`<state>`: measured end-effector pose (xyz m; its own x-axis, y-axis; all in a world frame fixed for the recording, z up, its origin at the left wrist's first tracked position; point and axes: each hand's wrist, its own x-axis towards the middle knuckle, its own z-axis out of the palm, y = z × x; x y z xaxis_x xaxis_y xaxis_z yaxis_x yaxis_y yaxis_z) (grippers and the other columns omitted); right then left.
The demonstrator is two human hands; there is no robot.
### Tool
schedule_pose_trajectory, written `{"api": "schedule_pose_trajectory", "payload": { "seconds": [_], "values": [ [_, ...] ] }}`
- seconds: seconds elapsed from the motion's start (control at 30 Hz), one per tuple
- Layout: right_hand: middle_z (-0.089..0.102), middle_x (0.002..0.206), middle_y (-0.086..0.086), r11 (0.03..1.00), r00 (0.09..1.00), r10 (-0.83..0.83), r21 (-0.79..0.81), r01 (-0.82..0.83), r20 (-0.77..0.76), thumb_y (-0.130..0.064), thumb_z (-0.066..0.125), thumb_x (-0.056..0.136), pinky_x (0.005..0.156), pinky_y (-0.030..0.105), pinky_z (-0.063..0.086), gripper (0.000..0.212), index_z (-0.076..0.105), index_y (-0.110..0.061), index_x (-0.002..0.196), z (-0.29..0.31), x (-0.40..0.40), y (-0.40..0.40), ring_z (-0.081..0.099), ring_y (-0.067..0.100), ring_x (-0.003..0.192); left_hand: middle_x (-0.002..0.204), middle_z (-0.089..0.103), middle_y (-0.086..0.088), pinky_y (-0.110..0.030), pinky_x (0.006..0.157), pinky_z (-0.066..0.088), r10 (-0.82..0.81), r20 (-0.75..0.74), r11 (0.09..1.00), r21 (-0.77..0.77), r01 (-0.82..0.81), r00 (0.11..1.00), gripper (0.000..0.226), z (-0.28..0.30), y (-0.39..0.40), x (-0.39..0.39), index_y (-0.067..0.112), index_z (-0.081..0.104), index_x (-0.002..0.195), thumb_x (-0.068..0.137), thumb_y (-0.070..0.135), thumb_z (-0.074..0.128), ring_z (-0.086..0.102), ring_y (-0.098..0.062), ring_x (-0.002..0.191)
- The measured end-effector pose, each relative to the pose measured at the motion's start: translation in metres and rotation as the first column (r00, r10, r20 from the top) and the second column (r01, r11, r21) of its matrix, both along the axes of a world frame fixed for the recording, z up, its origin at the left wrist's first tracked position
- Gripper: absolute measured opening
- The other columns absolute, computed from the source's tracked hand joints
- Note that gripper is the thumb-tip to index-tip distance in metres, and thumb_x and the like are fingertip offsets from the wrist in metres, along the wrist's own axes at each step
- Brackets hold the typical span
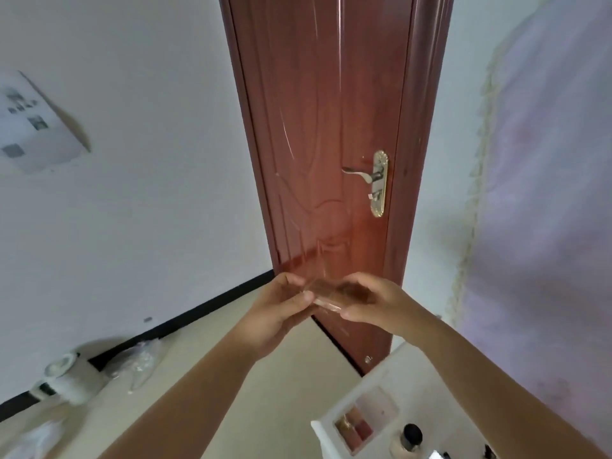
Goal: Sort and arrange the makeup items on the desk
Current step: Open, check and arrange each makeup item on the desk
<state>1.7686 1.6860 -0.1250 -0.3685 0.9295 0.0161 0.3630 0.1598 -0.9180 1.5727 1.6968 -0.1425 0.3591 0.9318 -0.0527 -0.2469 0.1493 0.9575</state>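
A small clear plastic box (326, 294) is held up in the air between both hands, in front of the lower part of a reddish-brown door (331, 127). The left hand (281, 309) grips its left end, fingers curled over the top and thumb pressed along the near edge. The right hand (371, 303) grips its right end, fingers curled round the far side and thumb under the near edge. The box is see-through and blurred, so its contents cannot be made out. To the lower right of the door, a white desk (397, 366) carries a clear organizer (364, 422) with reddish items in one compartment, and a bottle with a black cap (410, 435) just beside it. On the floor left of the door lie crumpled clear wrapping (139, 362) and a white roll (66, 379) near the wall.
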Motion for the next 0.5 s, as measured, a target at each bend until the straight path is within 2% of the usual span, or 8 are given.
{"api": "schedule_pose_trajectory", "payload": {
  "seconds": [0.07,0.13,0.23,0.3,0.37,0.43,0.5],
  "values": [
    [0.062,0.089,-0.015,0.999,0.999,-0.030,-0.035,0.030,-0.017,-0.038,0.064,0.058,0.072,0.013,0.043,0.034,0.057,-0.038,0.091,-0.008,0.007,0.008,0.059,0.002,0.086,0.086,0.065,-0.009,-0.025,0.081,0.055,-0.041,0.031,0.999,-0.013,0.042,0.999,0.069,-0.010,0.017,0.010,0.009,0.046,0.082,0.039,0.039,0.092,0.066,-0.017,0.083],
    [0.061,0.083,-0.018,0.994,0.995,-0.094,-0.052,0.093,-0.021,-0.036,0.062,0.060,0.070,0.012,0.041,0.028,0.057,-0.037,0.087,-0.015,0.016,0.012,0.058,-0.002,0.079,0.085,0.062,-0.010,-0.029,0.082,0.054,-0.059,0.049,0.998,-0.024,0.060,0.997,0.076,-0.019,0.032,0.024,0.008,0.046,0.084,0.034,0.041,0.093,0.065,-0.018,0.080],
    [0.058,0.069,-0.022,0.970,0.971,-0.239,-0.057,0.237,-0.020,-0.038,0.060,0.058,0.060,0.008,0.038,0.026,0.058,-0.035,0.083,-0.023,0.033,0.013,0.054,-0.007,0.063,0.075,0.063,-0.004,-0.031,0.077,0.046,-0.141,-0.010,0.990,-0.005,0.141,0.990,0.069,-0.027,0.050,0.048,0.011,0.050,0.081,0.034,0.038,0.093,0.057,-0.020,0.073],
    [0.059,0.069,-0.019,0.940,0.940,-0.336,-0.084,0.331,-0.064,-0.039,0.058,0.053,0.061,0.009,0.041,0.030,0.062,-0.031,0.081,-0.027,0.046,0.011,0.054,-0.005,0.063,0.070,0.065,0.001,-0.026,0.069,0.045,-0.214,-0.042,0.977,-0.007,0.214,0.976,0.055,-0.032,0.061,0.065,0.011,0.050,0.082,0.041,0.022,0.086,0.057,-0.016,0.068],
    [0.063,0.073,-0.013,0.903,0.898,-0.417,-0.170,0.393,-0.140,-0.042,0.056,0.049,0.066,0.014,0.049,0.036,0.065,-0.027,0.080,-0.029,0.061,0.009,0.059,0.001,0.069,0.071,0.069,0.005,-0.019,0.061,0.049,-0.297,-0.052,0.955,-0.006,0.297,0.954,0.046,-0.036,0.070,0.081,0.008,0.051,0.086,0.047,0.012,0.074,0.062,-0.009,0.064],
    [0.066,0.075,-0.006,0.854,0.851,-0.497,-0.267,0.446,-0.169,-0.033,0.061,0.059,0.071,0.023,0.054,0.025,0.067,-0.021,0.080,-0.034,0.075,0.007,0.064,0.008,0.070,0.078,0.071,0.004,-0.017,0.059,0.052,-0.399,-0.020,0.916,-0.048,0.397,0.917,0.052,-0.042,0.078,0.094,0.008,0.056,0.094,0.045,0.012,0.073,0.065,-0.008,0.065],
    [0.069,0.079,0.004,0.742,0.731,-0.646,-0.409,0.531,-0.222,-0.025,0.065,0.068,0.074,0.033,0.056,0.020,0.068,-0.012,0.082,-0.040,0.090,0.005,0.067,0.015,0.069,0.086,0.072,-0.001,-0.019,0.062,0.054,-0.520,0.035,0.844,-0.132,0.519,0.854,0.062,-0.050,0.089,0.103,0.009,0.057,0.106,0.047,0.006,0.073,0.067,-0.012,0.071]
  ]
}}
